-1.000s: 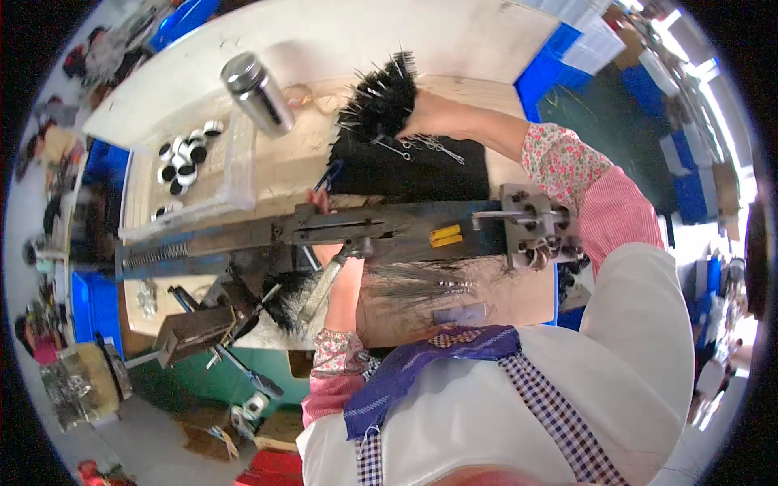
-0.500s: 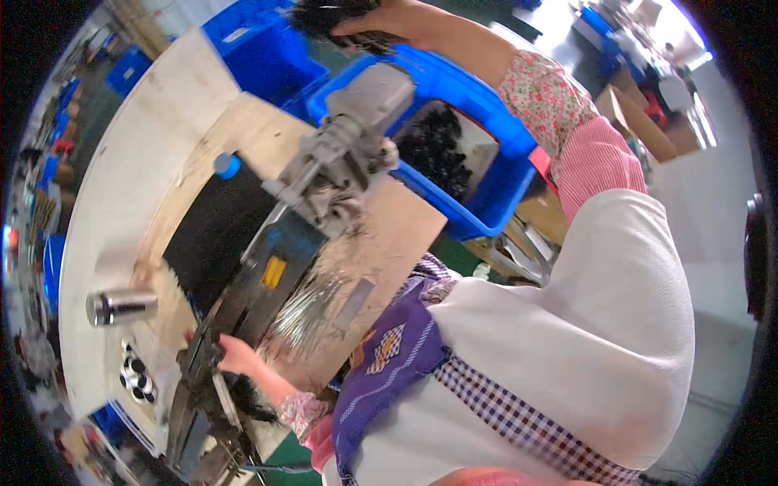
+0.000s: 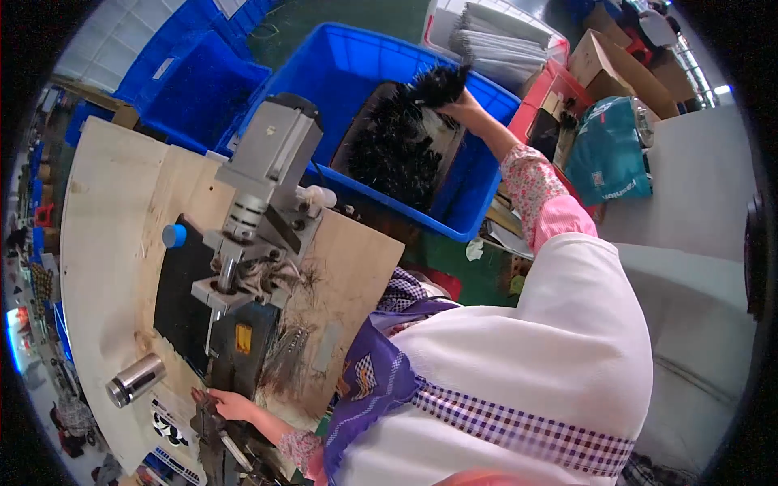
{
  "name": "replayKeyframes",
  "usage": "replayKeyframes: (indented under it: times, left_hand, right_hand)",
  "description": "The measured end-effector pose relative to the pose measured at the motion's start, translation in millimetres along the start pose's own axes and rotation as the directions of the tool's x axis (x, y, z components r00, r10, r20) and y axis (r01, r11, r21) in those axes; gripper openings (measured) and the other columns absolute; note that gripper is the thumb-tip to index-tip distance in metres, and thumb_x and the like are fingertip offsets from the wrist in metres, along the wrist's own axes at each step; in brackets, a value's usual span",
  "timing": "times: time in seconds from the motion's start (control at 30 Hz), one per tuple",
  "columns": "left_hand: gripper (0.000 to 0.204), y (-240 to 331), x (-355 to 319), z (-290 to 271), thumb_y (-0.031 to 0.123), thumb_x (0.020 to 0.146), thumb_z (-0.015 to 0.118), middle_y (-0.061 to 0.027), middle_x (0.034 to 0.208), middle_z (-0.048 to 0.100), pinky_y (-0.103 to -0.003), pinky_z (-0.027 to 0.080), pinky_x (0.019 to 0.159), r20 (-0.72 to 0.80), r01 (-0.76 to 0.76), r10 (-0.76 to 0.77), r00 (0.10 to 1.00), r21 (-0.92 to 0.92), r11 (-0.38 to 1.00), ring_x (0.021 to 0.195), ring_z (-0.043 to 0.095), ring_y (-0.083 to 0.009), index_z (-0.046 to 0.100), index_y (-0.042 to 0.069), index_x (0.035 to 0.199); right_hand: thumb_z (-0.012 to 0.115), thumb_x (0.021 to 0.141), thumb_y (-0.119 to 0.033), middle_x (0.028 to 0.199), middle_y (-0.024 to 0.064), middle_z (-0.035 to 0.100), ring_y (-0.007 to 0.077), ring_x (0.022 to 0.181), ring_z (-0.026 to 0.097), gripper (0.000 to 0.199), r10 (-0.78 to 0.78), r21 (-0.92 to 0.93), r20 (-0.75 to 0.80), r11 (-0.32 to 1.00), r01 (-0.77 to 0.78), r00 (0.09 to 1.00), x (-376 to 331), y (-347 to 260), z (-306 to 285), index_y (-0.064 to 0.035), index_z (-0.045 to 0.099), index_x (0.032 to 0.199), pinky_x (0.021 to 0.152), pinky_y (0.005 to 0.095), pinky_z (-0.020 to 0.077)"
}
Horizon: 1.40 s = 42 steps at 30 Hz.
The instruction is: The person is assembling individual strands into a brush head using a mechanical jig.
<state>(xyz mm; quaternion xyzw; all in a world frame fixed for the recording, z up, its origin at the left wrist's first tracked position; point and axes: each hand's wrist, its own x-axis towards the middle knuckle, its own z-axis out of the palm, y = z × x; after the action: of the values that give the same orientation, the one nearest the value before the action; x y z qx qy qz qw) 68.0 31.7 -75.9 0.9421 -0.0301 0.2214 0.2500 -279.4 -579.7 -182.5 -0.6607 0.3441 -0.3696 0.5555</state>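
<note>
Bunch of black, bristly brush pieces (image 3: 440, 87): in my right hand (image 3: 460, 105), fingers closed around it, held up over the back corner of the big rectangular blue plastic tub (image 3: 381, 57). Tub sits past the motor end of the pale wooden surface (image 3: 348, 255).

Change: a second ago the bunch was above the black flat mat (image 3: 182, 283) on the surface; half a second ago, out beyond the surface's end. Now it's over the tub, which already has a heap of similar black bristly pieces (image 3: 397, 154). My read: this bunch is done at the surface and is at the drop-off stage, not yet released.

Left hand (image 3: 231, 405) stays low by the dark metal rail of the machine with a grey boxy motor (image 3: 271, 150), near the surface's opposite end. Fingers partly bent; can't tell if they hold anything.

Hard to see: my right fingertips, hidden by bristles; piece count, no idea; whether the bunch touches the heap, unclear. White-and-black round caps (image 3: 168, 431) small, partly covered. Rail's lower end goes dark near the picture's rim. Left forearm partly lost behind my clothing.
</note>
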Motion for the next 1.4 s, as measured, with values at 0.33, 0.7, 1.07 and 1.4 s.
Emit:
replayKeyframes:
  times: [0.33,0.7,1.07,1.4]
  left_hand:
    - [0.033,-45.7,13.5,5.5,0.008,0.095,0.045,-0.0200,0.128,0.052,-0.039,0.049,0.088,-0.037,-0.116,0.116,0.993,0.009,0.993,0.109,0.056,-0.0321,0.050,-0.005,0.125]
    - [0.035,-48.5,9.7,-14.6,0.010,0.093,0.047,-0.0195,0.126,0.055,-0.039,0.047,0.091,0.041,-0.080,0.078,0.996,0.062,0.995,0.112,0.056,-0.0341,0.050,0.001,0.128]
    - [0.041,-5.4,-15.5,-28.2,0.022,0.092,0.054,-0.0210,0.118,0.059,-0.041,0.045,0.090,0.235,-0.238,0.239,0.942,-0.032,0.971,0.104,0.058,-0.0364,0.050,0.008,0.130]
    - [0.035,-0.3,-112.5,-75.3,0.001,0.085,0.057,-0.0138,0.125,0.053,-0.039,0.039,0.099,0.186,-0.259,0.288,0.939,-0.168,0.951,0.118,0.049,-0.0309,0.058,0.004,0.120]
  right_hand:
    - [0.077,0.068,-0.022,0.130,0.0207,0.052,0.0353,0.124,0.046,0.091,0.015,-0.757,-0.321,0.597,-0.266,0.947,-18.4,197.7,30.2,-0.0042,0.027,0.142,0.103,0.0428,0.0372]
    - [0.081,0.065,-0.016,0.138,0.0171,0.041,0.0337,0.128,0.037,0.087,-0.072,-0.448,-0.182,0.894,-0.017,0.981,-21.8,248.9,-2.7,-0.0023,0.034,0.137,0.111,0.0397,0.0271]
    - [0.061,0.074,0.002,0.085,0.0050,0.058,0.0138,0.074,0.053,0.016,0.036,0.137,-0.382,0.990,0.018,0.924,-41.9,16.1,-5.5,0.0006,0.058,0.090,0.066,0.0273,0.0446]
    - [0.062,0.081,-0.004,0.094,0.0133,0.061,0.0308,0.089,0.060,0.022,-0.493,0.315,0.863,0.695,0.646,0.110,-225.2,-206.0,313.0,-0.0004,0.060,0.103,0.078,0.0393,0.0497]
